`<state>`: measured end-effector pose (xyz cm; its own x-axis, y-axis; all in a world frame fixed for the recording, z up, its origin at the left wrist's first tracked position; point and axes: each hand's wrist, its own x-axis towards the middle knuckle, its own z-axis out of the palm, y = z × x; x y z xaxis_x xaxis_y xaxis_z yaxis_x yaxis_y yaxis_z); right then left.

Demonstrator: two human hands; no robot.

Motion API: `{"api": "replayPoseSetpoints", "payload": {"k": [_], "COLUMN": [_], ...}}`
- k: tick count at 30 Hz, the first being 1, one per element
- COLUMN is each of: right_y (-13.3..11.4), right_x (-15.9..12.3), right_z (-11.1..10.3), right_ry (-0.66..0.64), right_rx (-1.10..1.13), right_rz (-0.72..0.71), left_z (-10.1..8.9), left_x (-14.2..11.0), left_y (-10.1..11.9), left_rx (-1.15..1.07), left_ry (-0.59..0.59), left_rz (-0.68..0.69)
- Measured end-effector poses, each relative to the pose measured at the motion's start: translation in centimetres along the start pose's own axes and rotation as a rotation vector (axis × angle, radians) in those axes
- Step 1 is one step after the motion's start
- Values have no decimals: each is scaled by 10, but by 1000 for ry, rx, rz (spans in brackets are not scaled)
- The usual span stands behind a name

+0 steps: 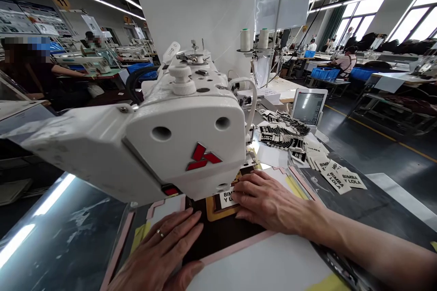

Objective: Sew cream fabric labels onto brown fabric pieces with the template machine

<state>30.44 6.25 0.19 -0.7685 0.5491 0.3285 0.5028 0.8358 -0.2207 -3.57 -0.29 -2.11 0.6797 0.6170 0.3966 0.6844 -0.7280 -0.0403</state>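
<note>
My left hand [160, 254] lies flat, fingers stretched out, on a clear plastic template [259, 263] with pink edging, over a dark fabric piece [221, 236]. A ring sits on one finger. My right hand [269, 202] rests flat on the same template beside a white woven label [228, 198] printed "BIMBA Y LOLA", which sits in a tan-framed window under the head of the white sewing machine [177, 145]. The needle area is hidden behind the machine head.
Loose white labels [337, 175] and a heap of black labels [283, 132] lie at the right of the table. A small control screen [309, 108] stands behind them. Thread cones [254, 39] rise beyond. Other people work at machines at far left and right.
</note>
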Motion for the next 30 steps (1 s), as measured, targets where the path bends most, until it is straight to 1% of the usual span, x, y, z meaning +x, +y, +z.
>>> {"api": "replayPoseSetpoints", "payload": {"k": [7,13,18,22,28,30], "right_y": [0,2,3,3,1,1], "right_x": [-2,-3,-3,-3,-2,-2], "right_z": [0,4,3,1,-1,-2], "right_ry": [13,31,-3,-14,-37,-44], "right_rx": [25,3,31,42,51,49], "right_rz": [-7,-21,-12,-2,12,16], "left_z": [-4,-5,-4,-5,-3,-2], "left_x": [4,3,5,6,5,5], "left_y": [-1,-8,-5,0,1,1], "left_rx": [12,40,8,-10,-24,-26], "left_ry": [-9,1,9,-3,4,22], "left_rz": [-2,79,59,-10,-13,-1]}}
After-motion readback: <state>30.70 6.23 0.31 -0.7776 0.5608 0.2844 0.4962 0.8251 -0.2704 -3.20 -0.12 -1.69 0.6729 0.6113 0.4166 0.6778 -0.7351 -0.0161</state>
